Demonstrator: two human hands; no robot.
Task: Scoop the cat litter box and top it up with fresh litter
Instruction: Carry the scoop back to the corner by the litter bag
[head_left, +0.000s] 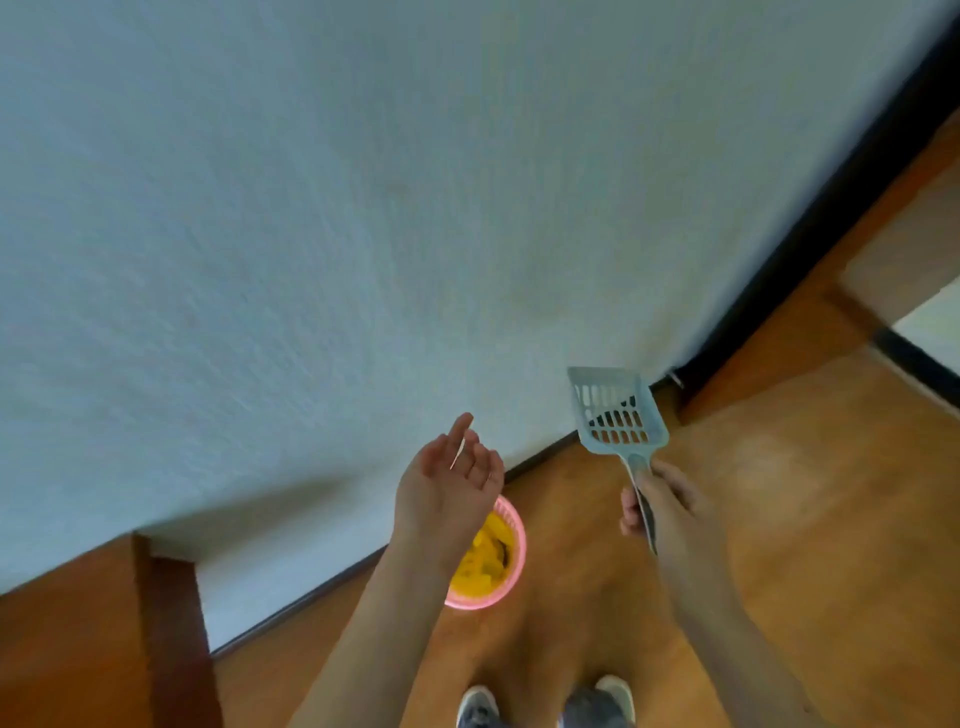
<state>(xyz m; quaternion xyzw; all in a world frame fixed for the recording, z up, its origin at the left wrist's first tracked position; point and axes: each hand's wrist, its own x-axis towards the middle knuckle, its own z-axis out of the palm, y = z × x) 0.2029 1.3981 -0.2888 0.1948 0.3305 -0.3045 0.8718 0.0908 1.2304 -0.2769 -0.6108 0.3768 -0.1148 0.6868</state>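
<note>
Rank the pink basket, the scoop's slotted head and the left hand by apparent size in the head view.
1. pink basket, though partly hidden by the arm
2. left hand and the scoop's slotted head: alike, and nearness differs, so unranked

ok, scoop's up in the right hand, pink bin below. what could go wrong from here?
1. The scoop is held beside the pink bin, not over it; anything sifting through the slots would probably hit the floor.
2. The left hand hovers over the bin, partly blocking it.
3. The right hand grips the handle low, so the scoop could tip.
</note>
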